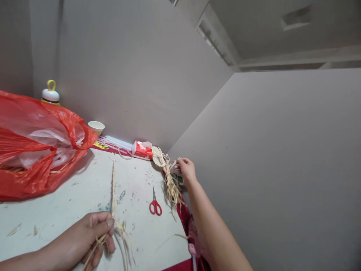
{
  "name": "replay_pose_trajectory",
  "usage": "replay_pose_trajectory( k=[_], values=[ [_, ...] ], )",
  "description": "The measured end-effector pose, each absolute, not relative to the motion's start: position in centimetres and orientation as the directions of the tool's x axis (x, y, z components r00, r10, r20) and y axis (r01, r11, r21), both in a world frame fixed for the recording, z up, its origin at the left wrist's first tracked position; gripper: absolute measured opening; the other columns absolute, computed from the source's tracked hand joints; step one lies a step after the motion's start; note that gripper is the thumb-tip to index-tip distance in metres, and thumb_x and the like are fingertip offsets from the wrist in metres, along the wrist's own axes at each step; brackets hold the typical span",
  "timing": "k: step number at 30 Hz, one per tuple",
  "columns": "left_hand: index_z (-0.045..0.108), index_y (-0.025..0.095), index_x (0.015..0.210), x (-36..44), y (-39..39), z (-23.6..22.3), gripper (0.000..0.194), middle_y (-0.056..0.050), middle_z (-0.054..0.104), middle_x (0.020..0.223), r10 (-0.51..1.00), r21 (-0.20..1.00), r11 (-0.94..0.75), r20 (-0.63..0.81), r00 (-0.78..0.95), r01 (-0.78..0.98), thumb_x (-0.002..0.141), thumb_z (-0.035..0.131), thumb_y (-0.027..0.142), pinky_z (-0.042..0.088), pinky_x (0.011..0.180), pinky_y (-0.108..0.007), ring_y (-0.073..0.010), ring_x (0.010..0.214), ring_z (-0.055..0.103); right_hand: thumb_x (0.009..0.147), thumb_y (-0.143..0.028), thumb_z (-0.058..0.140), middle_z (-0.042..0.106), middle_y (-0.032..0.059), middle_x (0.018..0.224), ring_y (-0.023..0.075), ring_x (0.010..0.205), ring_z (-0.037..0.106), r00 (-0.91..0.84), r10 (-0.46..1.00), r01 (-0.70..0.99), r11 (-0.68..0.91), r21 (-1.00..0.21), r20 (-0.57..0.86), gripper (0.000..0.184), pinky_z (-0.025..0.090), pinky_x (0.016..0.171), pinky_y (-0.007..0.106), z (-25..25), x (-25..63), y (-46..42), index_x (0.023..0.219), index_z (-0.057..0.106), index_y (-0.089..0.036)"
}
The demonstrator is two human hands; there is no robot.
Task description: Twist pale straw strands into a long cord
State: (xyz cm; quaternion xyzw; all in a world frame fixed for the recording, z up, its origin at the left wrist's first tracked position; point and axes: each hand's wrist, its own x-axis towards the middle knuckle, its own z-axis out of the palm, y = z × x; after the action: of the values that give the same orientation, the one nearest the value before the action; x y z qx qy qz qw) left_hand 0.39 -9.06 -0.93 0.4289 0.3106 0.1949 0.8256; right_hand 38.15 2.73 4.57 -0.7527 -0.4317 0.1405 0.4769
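My left hand [97, 237] is closed at the lower front, pinching a braided straw cord [113, 184] between thumb and fingers. The finished braid runs away from me along the tabletop, while loose straw ends [125, 241] fan out below the grip. At the table's far right corner my right hand [186, 169] is pinched on strands at the top of a bundle of dry straw [170, 184]. Its fingertips are partly hidden. Red-handled scissors [155, 205] lie between the two hands, touched by neither.
A red plastic bag [34, 158] bulges on the left, with a yellow-and-white bottle [50, 94] and a paper cup [96, 127] behind. Along the back edge are white sticks [117, 143], a red tissue pack [143, 150] and a coiled straw piece [158, 156]. Grey walls [267, 158] enclose the table [141, 241].
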Motion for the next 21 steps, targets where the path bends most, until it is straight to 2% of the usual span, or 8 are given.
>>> replay_pose_trajectory(
  k=[3, 7, 12, 17, 21],
  values=[
    [0.046, 0.017, 0.074, 0.3, -9.1, -1.4, 0.038, -0.005, 0.066, 0.068, 0.594, 0.831, 0.554, -0.344, 0.727, -0.06, 0.082, 0.046, 0.054, 0.021, 0.031, -0.017, -0.0036, 0.029, 0.04, 0.085, -0.041, 0.049, 0.067, 0.0046, 0.081, 0.0108, 0.055, 0.06, 0.643, 0.699, 0.449, -0.015, -0.893, 0.312, 0.023, 0.043, 0.042, 0.019, 5.9, 38.4, 2.3, 0.085, 0.049, -0.018],
    [0.047, 0.016, 0.075, 0.2, -9.2, -1.5, 0.037, -0.005, 0.066, 0.068, 0.602, 0.832, 0.55, -0.335, 0.725, -0.072, 0.084, 0.045, 0.052, 0.022, 0.032, -0.016, -0.0031, 0.03, 0.04, 0.074, -0.044, 0.055, 0.066, 0.0018, 0.069, 0.0126, 0.055, 0.063, 0.673, 0.615, 0.436, 0.117, -0.892, 0.41, 0.026, 0.044, 0.042, 0.019, 7.3, 38.6, 1.7, 0.079, 0.046, -0.02],
    [0.047, 0.016, 0.072, 0.2, -9.2, -1.0, 0.036, -0.005, 0.066, 0.068, 0.602, 0.834, 0.548, -0.336, 0.724, -0.068, 0.082, 0.048, 0.051, 0.023, 0.032, -0.016, -0.0034, 0.03, 0.04, 0.067, -0.038, 0.06, 0.062, 0.0, 0.058, 0.0137, 0.05, 0.061, 0.654, 0.592, 0.479, 0.16, -0.863, 0.472, 0.023, 0.041, 0.039, 0.018, 9.1, 38.5, 1.2, 0.073, 0.051, -0.018],
    [0.047, 0.016, 0.072, 0.1, -9.2, -0.9, 0.039, -0.005, 0.066, 0.068, 0.605, 0.843, 0.534, -0.329, 0.725, -0.063, 0.081, 0.048, 0.054, 0.023, 0.033, -0.017, -0.0034, 0.03, 0.039, 0.067, -0.033, 0.059, 0.059, -0.0015, 0.051, 0.0113, 0.043, 0.057, 0.671, 0.553, 0.494, 0.163, -0.854, 0.494, 0.017, 0.039, 0.037, 0.017, 11.3, 38.7, 1.4, 0.069, 0.053, -0.017],
    [0.047, 0.016, 0.073, 0.0, -9.3, -0.9, 0.039, -0.005, 0.066, 0.069, 0.61, 0.844, 0.533, -0.333, 0.719, -0.061, 0.081, 0.049, 0.054, 0.023, 0.033, -0.017, -0.0033, 0.031, 0.039, 0.069, -0.031, 0.058, 0.06, -0.0011, 0.054, 0.0094, 0.041, 0.055, 0.684, 0.538, 0.474, 0.185, -0.861, 0.492, 0.015, 0.034, 0.035, 0.016, 13.2, 38.4, 1.2, 0.069, 0.052, -0.018]
  ],
)
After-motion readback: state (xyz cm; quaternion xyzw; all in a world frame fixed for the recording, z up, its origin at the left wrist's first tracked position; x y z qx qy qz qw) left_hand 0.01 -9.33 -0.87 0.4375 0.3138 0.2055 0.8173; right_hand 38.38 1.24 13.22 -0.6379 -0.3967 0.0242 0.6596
